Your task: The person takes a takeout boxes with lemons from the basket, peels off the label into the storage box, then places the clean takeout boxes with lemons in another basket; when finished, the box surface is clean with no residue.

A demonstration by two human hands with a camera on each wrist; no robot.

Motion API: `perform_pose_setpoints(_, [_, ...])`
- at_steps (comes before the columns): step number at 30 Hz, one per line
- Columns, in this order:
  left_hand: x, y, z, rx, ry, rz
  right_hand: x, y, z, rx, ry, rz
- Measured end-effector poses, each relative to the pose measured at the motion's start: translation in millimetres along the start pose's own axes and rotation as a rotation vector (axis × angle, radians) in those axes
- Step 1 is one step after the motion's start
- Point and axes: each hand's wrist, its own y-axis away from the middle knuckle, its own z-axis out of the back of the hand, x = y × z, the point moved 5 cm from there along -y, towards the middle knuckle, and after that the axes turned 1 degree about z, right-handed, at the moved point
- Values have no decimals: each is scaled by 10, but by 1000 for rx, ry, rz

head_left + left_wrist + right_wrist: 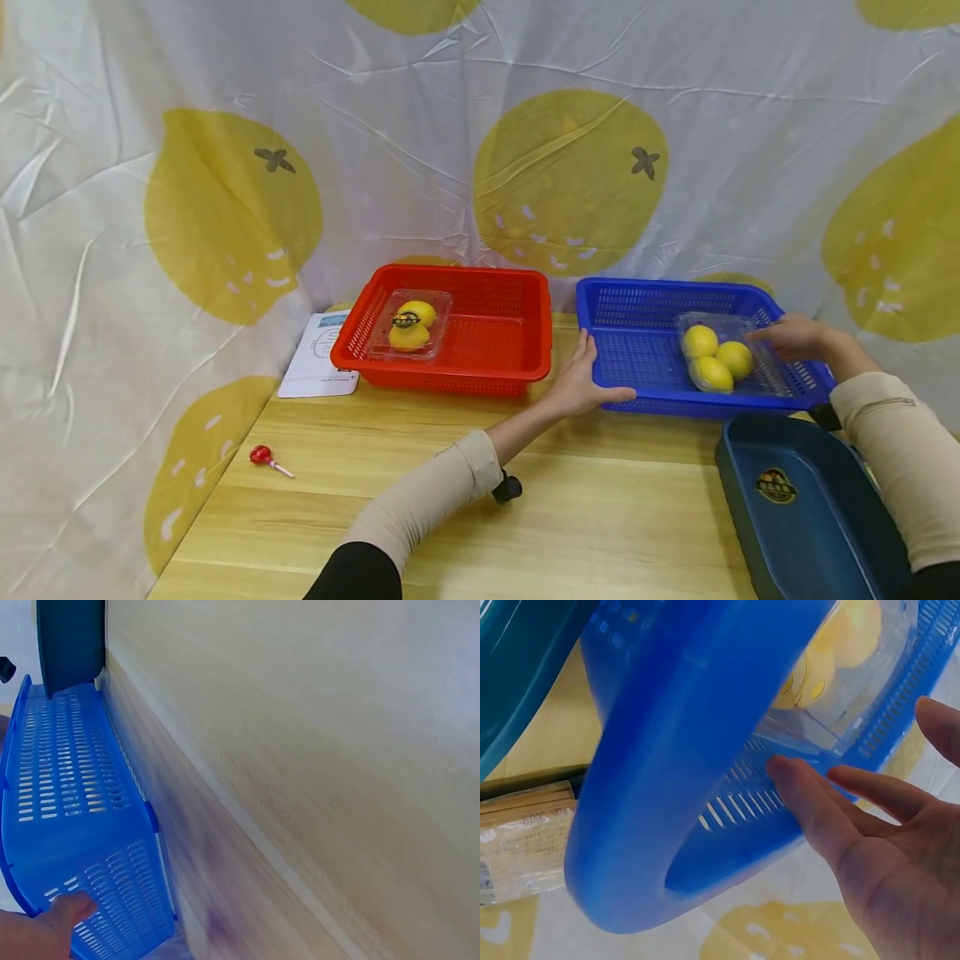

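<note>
My left hand rests against the left end of the blue basket, thumb spread along its front rim. In the left wrist view the thumb lies on the basket's slotted wall. Inside the basket's right half is a clear plastic box with three lemons. My right hand hovers over the basket's right end, beside that box. The right wrist view shows its fingers loosely extended, apart from the box, with nothing gripped.
Left of the blue basket stands a red basket holding a clear box with two lemons. A dark teal tray with a round sticker sits front right. A lollipop and a white sheet lie at left.
</note>
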Motion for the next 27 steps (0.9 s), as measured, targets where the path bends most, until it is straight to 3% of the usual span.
perform_pose_setpoints(6, [-13,-16,15,6,14,-13,83,70,29,-63,95,60])
perform_pose_setpoints(13, [-49,9,98,58,0,-1,167,146,32,-179,224,88])
perform_pose_setpoints(20, [-192,154,424,130,45,-48,390,200,-8,-272,270,146])
perform_pose_setpoints(27, [-145,340,840,103,7,-73,812,251,-134,-316,304,189])
